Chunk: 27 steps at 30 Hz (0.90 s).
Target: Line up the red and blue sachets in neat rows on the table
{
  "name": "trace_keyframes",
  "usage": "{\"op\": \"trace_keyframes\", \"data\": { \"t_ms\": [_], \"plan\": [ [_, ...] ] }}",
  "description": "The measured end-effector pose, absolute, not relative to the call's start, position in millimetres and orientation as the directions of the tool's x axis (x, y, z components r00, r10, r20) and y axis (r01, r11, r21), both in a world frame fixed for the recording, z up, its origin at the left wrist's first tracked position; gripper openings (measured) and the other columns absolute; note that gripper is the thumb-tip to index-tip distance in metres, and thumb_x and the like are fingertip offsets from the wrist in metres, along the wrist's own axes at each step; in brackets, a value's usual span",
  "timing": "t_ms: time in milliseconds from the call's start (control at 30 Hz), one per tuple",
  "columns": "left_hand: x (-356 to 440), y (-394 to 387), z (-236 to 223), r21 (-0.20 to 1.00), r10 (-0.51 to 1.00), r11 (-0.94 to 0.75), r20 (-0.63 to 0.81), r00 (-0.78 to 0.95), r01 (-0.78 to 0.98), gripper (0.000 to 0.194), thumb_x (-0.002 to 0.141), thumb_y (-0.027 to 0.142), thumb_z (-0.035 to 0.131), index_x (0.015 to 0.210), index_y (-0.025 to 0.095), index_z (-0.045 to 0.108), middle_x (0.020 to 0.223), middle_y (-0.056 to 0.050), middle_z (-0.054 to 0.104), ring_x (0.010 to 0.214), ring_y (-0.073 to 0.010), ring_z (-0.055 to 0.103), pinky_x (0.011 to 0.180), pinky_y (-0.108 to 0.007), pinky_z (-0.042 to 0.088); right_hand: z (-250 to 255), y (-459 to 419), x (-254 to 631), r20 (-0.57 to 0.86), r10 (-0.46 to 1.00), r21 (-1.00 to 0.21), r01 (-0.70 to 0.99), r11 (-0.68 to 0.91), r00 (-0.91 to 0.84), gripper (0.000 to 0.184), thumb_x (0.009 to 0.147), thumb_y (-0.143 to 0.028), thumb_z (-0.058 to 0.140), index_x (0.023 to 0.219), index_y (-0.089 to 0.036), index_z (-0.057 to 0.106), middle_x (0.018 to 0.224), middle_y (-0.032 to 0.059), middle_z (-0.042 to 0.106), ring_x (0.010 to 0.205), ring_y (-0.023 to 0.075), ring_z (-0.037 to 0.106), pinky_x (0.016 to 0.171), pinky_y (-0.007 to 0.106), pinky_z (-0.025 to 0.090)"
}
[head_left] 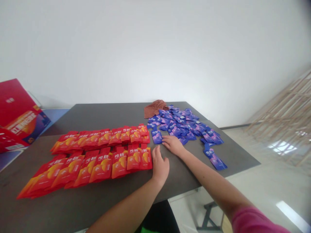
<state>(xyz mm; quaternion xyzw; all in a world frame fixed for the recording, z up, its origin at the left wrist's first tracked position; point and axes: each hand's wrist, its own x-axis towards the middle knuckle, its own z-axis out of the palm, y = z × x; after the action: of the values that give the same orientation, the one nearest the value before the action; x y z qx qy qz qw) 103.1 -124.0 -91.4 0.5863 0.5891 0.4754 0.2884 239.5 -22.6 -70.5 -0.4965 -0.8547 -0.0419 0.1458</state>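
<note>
My left hand rests just right of the front row of red-orange pouches, its thumb apart from the fingers and nothing visible in it. Beyond it, my right hand reaches in from the right with fingers stretched out. Its fingertips meet the right edge of a single blue-purple pouch lying flat on the table; its thumb is hidden. The red-orange pouches lie overlapping in two rows, the back row behind the front one. Behind my right hand spreads a loose heap of blue-purple pouches.
All of this lies on a dark grey table near a white wall. A brown cloth is bunched behind the heap. One blue pouch lies near the right edge. A red printed box stands at the left; a wooden rack is far right.
</note>
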Motion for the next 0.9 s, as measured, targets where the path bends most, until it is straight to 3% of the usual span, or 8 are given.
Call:
{"op": "trace_keyframes", "data": {
  "t_ms": [100, 200, 333, 500, 633, 767, 900],
  "plan": [
    [105, -124, -90, 0.903, 0.968, -0.129, 0.204, -0.144, 0.409, 0.061, 0.076, 0.004, 0.045, 0.136, 0.015, 0.041, 0.137, -0.016, 0.043, 0.136, -0.0249, 0.041, 0.115, -0.04, 0.035, -61, -16, 263, 0.342, 0.902, -0.039, 0.955, 0.295, -0.265, 0.035, 0.097, -0.027, 0.043, 0.121, -0.016, 0.065, 0.13, 0.015, 0.062, 0.119, 0.0254, 0.057, 0.099, 0.04, 0.044],
    [105, -124, -89, 0.91, 0.972, -0.125, 0.192, -0.134, 0.395, 0.06, 0.076, 0.004, 0.046, 0.135, 0.013, 0.042, 0.136, -0.016, 0.044, 0.135, -0.0251, 0.042, 0.115, -0.04, 0.035, -55, -10, 277, 0.342, 0.93, 0.002, 0.99, 0.139, -0.131, 0.039, 0.095, -0.031, 0.047, 0.126, -0.012, 0.06, 0.133, 0.0195, 0.057, 0.12, 0.0296, 0.055, 0.097, 0.041, 0.044],
    [104, -125, -87, 0.925, 0.976, -0.107, 0.167, -0.139, 0.365, 0.059, 0.076, 0.003, 0.045, 0.134, 0.014, 0.042, 0.135, -0.016, 0.044, 0.132, -0.0251, 0.045, 0.114, -0.041, 0.036, -54, -8, 276, 0.289, 0.953, 0.067, 0.995, 0.078, -0.094, 0.03, 0.092, -0.026, 0.05, 0.116, -0.015, 0.064, 0.114, 0.0156, 0.068, 0.106, 0.0262, 0.063, 0.085, 0.033, 0.048],
    [104, -127, -81, 0.943, 0.966, -0.144, 0.2, -0.163, 0.301, 0.058, 0.076, 0.0, 0.043, 0.131, 0.017, 0.045, 0.131, -0.013, 0.045, 0.123, -0.0213, 0.053, 0.11, -0.038, 0.04, -38, -19, 270, 0.287, 0.957, 0.13, 0.991, 0.012, -0.049, 0.034, 0.099, -0.023, 0.034, 0.104, -0.011, 0.065, 0.094, 0.0172, 0.072, 0.087, 0.0249, 0.069, 0.07, 0.029, 0.046],
    [101, -128, -70, 0.961, 0.952, -0.2, 0.237, -0.194, 0.191, 0.055, 0.078, 0.002, 0.043, 0.13, 0.019, 0.046, 0.129, -0.012, 0.047, 0.116, -0.0206, 0.055, 0.103, -0.039, 0.046, -15, -59, 261, 0.311, 0.948, 0.16, 0.987, 0.015, -0.065, 0.039, 0.101, -0.024, 0.028, 0.1, -0.012, 0.065, 0.088, 0.0154, 0.072, 0.082, 0.0221, 0.069, 0.065, 0.027, 0.042],
    [88, -127, -52, 0.969, 0.936, -0.24, 0.247, -0.25, 0.059, 0.049, 0.08, 0.006, 0.046, 0.127, 0.021, 0.049, 0.125, -0.01, 0.052, 0.111, -0.0199, 0.058, 0.097, -0.039, 0.048, -15, -129, 232, 0.32, 0.927, 0.178, 0.974, 0.142, -0.194, 0.034, 0.102, -0.025, 0.033, 0.107, -0.016, 0.065, 0.09, 0.0099, 0.073, 0.08, 0.0177, 0.068, 0.065, 0.026, 0.041],
    [69, -126, -40, 0.966, 0.934, -0.259, 0.246, -0.26, -0.014, 0.044, 0.083, 0.01, 0.048, 0.125, 0.023, 0.052, 0.129, -0.008, 0.054, 0.112, -0.019, 0.059, 0.099, -0.038, 0.046, -36, -179, 189, 0.223, 0.946, 0.178, 0.964, 0.197, -0.235, 0.026, 0.097, -0.015, 0.042, 0.108, -0.015, 0.065, 0.079, 0.0073, 0.071, 0.069, 0.02, 0.068, 0.059, 0.029, 0.043]
  ]
}}
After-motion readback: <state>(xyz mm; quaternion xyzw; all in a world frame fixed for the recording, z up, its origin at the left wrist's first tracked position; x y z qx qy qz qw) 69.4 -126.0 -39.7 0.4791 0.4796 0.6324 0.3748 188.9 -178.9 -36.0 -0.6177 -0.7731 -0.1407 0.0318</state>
